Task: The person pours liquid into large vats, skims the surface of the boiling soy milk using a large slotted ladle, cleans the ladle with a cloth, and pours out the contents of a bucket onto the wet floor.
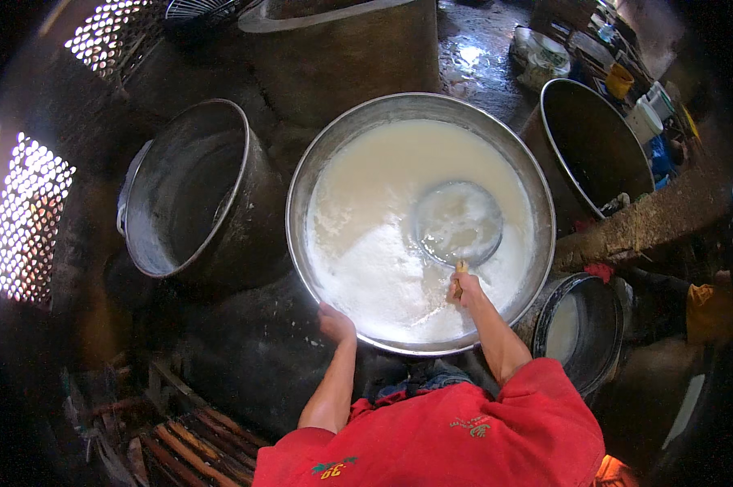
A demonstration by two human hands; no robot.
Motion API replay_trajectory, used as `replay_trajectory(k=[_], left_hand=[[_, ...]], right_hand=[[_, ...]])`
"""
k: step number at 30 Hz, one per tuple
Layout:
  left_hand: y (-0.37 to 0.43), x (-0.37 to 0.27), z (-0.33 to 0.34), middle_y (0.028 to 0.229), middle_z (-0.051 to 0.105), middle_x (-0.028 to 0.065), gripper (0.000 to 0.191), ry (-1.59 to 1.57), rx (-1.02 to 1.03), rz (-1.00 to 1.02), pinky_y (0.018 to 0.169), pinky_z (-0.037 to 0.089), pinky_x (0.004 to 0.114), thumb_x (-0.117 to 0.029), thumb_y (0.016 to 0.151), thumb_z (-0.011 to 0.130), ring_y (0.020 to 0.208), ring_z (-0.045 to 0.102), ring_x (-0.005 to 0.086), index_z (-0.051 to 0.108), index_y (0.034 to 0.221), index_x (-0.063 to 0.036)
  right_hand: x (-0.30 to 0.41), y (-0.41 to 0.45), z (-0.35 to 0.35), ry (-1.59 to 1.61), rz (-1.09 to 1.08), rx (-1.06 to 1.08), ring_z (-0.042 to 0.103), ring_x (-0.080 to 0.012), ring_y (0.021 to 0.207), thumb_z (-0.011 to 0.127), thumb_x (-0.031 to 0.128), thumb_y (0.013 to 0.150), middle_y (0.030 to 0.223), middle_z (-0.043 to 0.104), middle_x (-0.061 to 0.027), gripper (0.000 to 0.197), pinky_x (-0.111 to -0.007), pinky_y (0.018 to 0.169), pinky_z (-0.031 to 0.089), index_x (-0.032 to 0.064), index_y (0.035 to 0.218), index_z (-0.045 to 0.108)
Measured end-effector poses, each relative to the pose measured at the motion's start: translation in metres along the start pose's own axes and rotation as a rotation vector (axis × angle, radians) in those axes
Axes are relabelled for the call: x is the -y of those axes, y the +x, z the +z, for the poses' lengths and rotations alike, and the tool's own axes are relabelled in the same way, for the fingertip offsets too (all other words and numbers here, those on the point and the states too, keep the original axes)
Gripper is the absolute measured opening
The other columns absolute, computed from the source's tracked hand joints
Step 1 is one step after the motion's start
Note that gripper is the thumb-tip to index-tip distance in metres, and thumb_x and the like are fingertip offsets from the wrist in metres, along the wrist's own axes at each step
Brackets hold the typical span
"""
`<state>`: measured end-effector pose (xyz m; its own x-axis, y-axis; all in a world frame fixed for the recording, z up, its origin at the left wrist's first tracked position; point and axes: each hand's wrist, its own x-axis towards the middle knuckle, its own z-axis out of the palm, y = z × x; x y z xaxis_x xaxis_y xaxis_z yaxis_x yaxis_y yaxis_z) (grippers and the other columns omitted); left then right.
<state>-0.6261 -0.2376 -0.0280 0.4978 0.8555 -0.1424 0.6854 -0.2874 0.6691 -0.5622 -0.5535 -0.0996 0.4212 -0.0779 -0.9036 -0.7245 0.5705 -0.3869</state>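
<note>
A large round metal basin (421, 101) stands before me, holding cloudy, cream-coloured liquid with white foam or curd over its near part. My right hand (465, 288) is closed on the short wooden handle of a wide round skimmer or sieve (459, 223). The skimmer lies at the liquid's surface in the basin's right half, with liquid and white patches showing inside its rim. At the basin's near left edge, my left hand (336, 322) grips the rim.
A deep metal pot (263, 201) stands left, another large pot (532, 131) at upper right. A black-rimmed bucket (609, 332) with pale liquid is at lower right, below a rough beam (652, 219). Wooden slats (190, 450) lie lower left; tubs (644, 120) are at far right.
</note>
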Motion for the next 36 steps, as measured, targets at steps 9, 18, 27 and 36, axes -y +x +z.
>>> replay_trajectory(k=[9,18,27,36], left_hand=[[-0.002,-0.007,0.000,0.098,0.058,0.0299,0.055,0.042,-0.031,-0.057,0.081,0.041,0.049,-0.039,0.094,0.029,0.093,0.054,0.0451,0.056,0.100,0.0078],[-0.001,-0.010,0.003,0.092,0.058,0.0304,0.053,0.091,-0.056,-0.008,0.081,0.039,0.051,-0.036,0.094,0.030,0.092,0.053,0.0463,0.058,0.091,0.0092],[-0.005,-0.017,0.000,0.094,0.058,0.0312,0.053,0.173,-0.030,-0.043,0.080,0.040,0.051,-0.036,0.094,0.028,0.092,0.054,0.0464,0.057,0.096,0.0078],[-0.005,-0.017,-0.004,0.096,0.058,0.0307,0.055,0.192,0.004,-0.031,0.081,0.041,0.052,-0.039,0.093,0.026,0.091,0.054,0.0463,0.057,0.100,0.0057]], right_hand=[[0.055,0.040,0.037,-0.199,-0.093,0.028,0.043,-0.0141,0.040,0.054,0.007,0.080,0.052,0.045,-0.0047,0.010,-0.028,0.034,0.037,0.0051,0.073,0.047],[0.077,0.076,0.099,-0.230,-0.131,0.166,0.044,-0.0167,0.040,0.055,0.005,0.078,0.052,0.044,-0.0055,0.011,-0.031,0.035,0.038,0.0023,0.075,0.044],[0.054,0.084,0.164,-0.146,0.017,0.204,0.044,-0.0193,0.041,0.053,0.008,0.080,0.053,0.044,-0.0072,0.013,-0.032,0.036,0.037,0.0036,0.073,0.043],[-0.004,0.058,0.176,-0.108,0.051,0.303,0.044,-0.0174,0.044,0.054,0.007,0.080,0.056,0.044,-0.0050,0.010,-0.032,0.039,0.039,0.0048,0.075,0.046]])
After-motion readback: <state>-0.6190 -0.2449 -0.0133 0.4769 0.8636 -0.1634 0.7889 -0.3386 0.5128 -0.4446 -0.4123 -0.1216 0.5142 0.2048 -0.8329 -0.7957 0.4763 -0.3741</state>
